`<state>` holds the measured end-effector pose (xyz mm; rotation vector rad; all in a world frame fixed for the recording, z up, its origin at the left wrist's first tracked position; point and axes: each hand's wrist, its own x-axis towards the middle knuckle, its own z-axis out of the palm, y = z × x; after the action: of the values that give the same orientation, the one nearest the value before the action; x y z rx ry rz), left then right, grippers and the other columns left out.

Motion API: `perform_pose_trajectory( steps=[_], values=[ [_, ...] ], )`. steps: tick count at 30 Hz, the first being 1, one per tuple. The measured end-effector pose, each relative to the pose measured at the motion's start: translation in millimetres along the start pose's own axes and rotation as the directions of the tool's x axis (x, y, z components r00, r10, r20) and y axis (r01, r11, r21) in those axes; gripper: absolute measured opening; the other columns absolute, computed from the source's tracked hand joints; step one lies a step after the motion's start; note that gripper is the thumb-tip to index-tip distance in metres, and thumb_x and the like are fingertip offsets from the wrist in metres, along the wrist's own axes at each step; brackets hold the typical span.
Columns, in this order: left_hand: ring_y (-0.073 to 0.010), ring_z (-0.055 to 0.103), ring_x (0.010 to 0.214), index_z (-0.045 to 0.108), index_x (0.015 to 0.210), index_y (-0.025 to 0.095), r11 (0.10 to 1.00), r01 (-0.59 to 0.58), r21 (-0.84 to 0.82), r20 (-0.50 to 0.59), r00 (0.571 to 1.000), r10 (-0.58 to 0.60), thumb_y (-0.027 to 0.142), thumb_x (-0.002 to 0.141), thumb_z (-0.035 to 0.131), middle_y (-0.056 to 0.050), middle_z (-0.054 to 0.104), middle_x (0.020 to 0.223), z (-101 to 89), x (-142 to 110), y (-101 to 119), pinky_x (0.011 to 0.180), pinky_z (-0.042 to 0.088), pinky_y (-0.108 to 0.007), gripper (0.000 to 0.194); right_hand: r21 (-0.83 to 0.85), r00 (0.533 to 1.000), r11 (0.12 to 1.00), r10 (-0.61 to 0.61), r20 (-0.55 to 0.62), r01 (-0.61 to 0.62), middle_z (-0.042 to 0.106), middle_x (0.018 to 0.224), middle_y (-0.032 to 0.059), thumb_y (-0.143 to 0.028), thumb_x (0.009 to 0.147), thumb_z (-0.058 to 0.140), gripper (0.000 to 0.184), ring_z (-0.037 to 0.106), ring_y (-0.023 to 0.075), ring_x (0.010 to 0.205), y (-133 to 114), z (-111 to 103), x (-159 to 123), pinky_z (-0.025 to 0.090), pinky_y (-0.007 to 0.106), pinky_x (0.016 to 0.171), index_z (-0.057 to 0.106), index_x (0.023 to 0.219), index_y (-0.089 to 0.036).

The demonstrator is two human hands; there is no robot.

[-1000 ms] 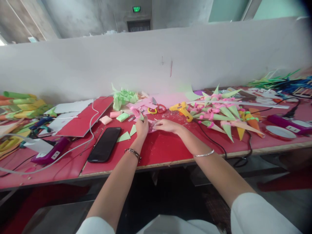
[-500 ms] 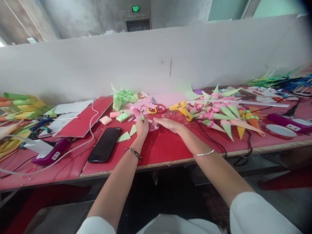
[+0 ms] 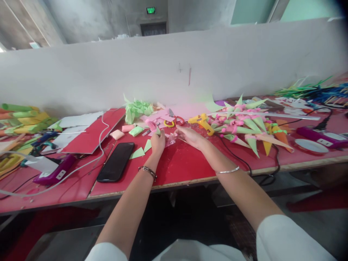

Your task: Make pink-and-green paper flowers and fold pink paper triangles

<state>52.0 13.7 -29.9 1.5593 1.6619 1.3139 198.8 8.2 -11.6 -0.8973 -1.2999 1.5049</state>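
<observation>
My left hand (image 3: 158,143) is closed around a pink paper rose (image 3: 152,126) with a bit of green at its base, the spiral bloom showing above the fingers. To its right, my right hand (image 3: 191,137) reaches in over the red tabletop with fingers stretched and apart; I see nothing held in it. Between the two hands lies a small clear, shiny clump (image 3: 172,139), too blurred to name. Just beyond are scissors (image 3: 170,123) with yellow and red handles. A yellow glue gun (image 3: 202,123) rests past the right fingertips.
A black phone (image 3: 116,162) and pale green paper pieces (image 3: 138,153) lie left of my left hand. Green crepe paper (image 3: 138,110) is heaped behind. Many finished-looking pink-and-green paper flowers (image 3: 247,127) pile up on the right. Cables, purple power strips (image 3: 320,136) and a white dish (image 3: 311,146) flank the space.
My right hand has drawn slightly back to the right, its fingers spreading, and more of the clear clump shows. My left hand stays in place with the paper rose.
</observation>
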Motion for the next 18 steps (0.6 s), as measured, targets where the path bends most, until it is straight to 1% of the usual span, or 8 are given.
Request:
perform_pose_trajectory(
  steps=[4,8,11,13,15,18],
  values=[
    [-0.0172,0.059,0.055,0.053,0.048,0.017,1.0,-0.006,-0.027,-0.016,1.0,0.006,0.042,0.079,0.036,-0.006,0.062,0.053,-1.6,1,-1,0.063,0.043,-0.028,0.044,0.092,0.996,0.995,-0.042,-0.076,0.049,0.056,0.062,-0.0032,-0.031,0.068,0.064,0.017,0.052,0.007,0.058,2,0,1,0.043,0.022,0.065,0.055,0.064,-0.017],
    [-0.0164,0.059,0.055,0.054,0.048,0.016,0.998,-0.034,-0.052,-0.029,0.999,0.033,0.044,0.078,0.039,-0.006,0.062,0.051,-6.5,-1,4,0.063,0.044,-0.026,0.043,0.114,0.997,0.993,-0.023,-0.079,0.032,0.059,0.062,-0.0014,-0.024,0.064,0.068,0.014,0.055,0.0083,0.058,2,1,1,0.045,0.023,0.063,0.057,0.065,-0.016],
    [-0.015,0.058,0.05,0.053,0.047,0.016,0.996,-0.052,-0.079,-0.026,0.998,0.05,0.044,0.077,0.04,-0.005,0.059,0.047,-9.9,-4,10,0.059,0.044,-0.025,0.043,0.123,0.996,0.992,-0.031,-0.08,0.041,0.059,0.061,-0.002,-0.02,0.063,0.068,0.013,0.057,0.0078,0.059,1,1,0,0.046,0.024,0.067,0.056,0.064,-0.016],
    [-0.0137,0.056,0.047,0.052,0.047,0.016,0.992,-0.054,-0.11,-0.002,0.999,0.054,0.043,0.078,0.039,-0.005,0.058,0.046,-10.5,-5,12,0.055,0.045,-0.024,0.043,0.125,0.996,0.991,-0.044,-0.078,0.053,0.06,0.061,-0.0024,-0.017,0.062,0.068,0.013,0.058,0.0081,0.061,0,2,-1,0.046,0.024,0.07,0.056,0.065,-0.016],
    [-0.0123,0.055,0.043,0.051,0.046,0.016,0.988,-0.047,-0.149,0.044,0.998,0.054,0.044,0.078,0.038,-0.004,0.057,0.045,-9.6,-6,14,0.05,0.044,-0.023,0.045,0.121,0.996,0.991,-0.053,-0.068,0.061,0.061,0.062,-0.0017,-0.017,0.061,0.069,0.014,0.059,0.0094,0.063,-1,3,-1,0.046,0.026,0.071,0.057,0.069,-0.016],
    [-0.0104,0.052,0.038,0.049,0.047,0.016,0.978,-0.04,-0.206,0.122,0.99,0.066,0.047,0.077,0.039,-0.002,0.056,0.045,-7.6,-6,14,0.043,0.042,-0.021,0.045,0.1,0.996,0.992,-0.066,-0.053,0.071,0.062,0.06,-0.0006,-0.02,0.06,0.07,0.014,0.058,0.0095,0.059,-2,4,-2,0.046,0.025,0.067,0.059,0.068,-0.014]
  ],
)
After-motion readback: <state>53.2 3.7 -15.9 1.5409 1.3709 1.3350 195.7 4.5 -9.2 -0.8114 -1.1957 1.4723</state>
